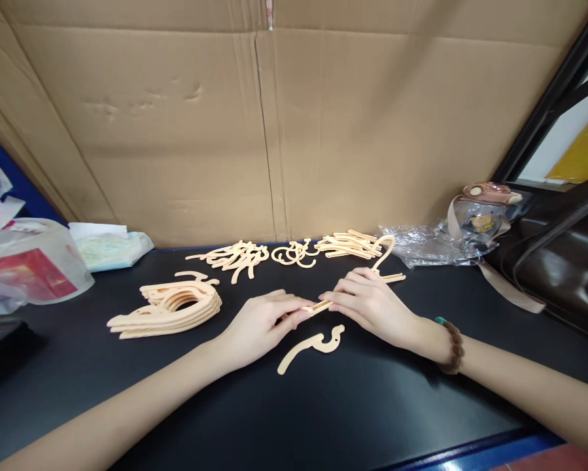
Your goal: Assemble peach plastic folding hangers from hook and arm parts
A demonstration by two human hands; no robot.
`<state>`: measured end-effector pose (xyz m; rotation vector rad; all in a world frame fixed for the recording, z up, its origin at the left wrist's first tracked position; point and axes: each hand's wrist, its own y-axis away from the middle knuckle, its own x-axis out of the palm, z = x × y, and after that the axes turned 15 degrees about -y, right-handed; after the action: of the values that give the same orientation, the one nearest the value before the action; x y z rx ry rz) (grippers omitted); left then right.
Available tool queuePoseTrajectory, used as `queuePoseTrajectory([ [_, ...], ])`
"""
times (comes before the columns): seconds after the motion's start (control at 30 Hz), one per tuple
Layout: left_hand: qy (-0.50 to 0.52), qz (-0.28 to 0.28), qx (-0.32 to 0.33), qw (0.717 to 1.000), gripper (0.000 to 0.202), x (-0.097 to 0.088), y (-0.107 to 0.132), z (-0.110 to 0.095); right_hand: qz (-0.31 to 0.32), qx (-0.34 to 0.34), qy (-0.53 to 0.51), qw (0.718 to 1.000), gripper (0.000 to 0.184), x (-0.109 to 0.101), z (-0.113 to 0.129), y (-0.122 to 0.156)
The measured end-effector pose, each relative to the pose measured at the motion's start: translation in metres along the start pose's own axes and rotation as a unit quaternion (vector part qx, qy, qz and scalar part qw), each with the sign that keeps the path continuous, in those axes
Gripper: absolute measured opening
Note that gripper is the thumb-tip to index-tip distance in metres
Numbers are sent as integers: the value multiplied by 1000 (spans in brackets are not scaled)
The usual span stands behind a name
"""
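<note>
Between my hands is a beige plastic hanger bar (pixel 319 307), narrow and grooved. My left hand (pixel 269 322) pinches its left end between thumb and fingers. Fingers of my right hand (pixel 372 302) close over its other end and hide much of it. A curved hanger hook (pixel 386 247) rises behind the right hand; its join to the bar is hidden. Just in front of both hands, a loose curved hanger arm (pixel 313 345) lies on the black table (pixel 372 418). Left of my left hand sits a stack of folded hangers (pixel 171 313).
Along the cardboard wall (pixel 176 131) lie piles of hanger arms (pixel 237 256), hooks (pixel 294 254) and straight bars (pixel 347 244). Clear plastic wrap (pixel 411 245), a strapped bottle (pixel 480 212) and a dark bag (pixel 563 255) stand right. A translucent tub (pixel 33 261) and tissue pack (pixel 112 248) are left.
</note>
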<state>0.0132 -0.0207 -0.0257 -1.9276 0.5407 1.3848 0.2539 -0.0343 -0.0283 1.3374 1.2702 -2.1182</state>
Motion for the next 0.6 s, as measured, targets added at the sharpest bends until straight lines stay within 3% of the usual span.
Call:
queuePoseTrajectory([
  [0.47,128,122,-25,984,33,-17,-3,2,-38,-39,39,998,25,6,6,0],
  [0.6,112,167,-25,979,38,-17,-3,4,-47,-42,47,997,23,6,4,0],
])
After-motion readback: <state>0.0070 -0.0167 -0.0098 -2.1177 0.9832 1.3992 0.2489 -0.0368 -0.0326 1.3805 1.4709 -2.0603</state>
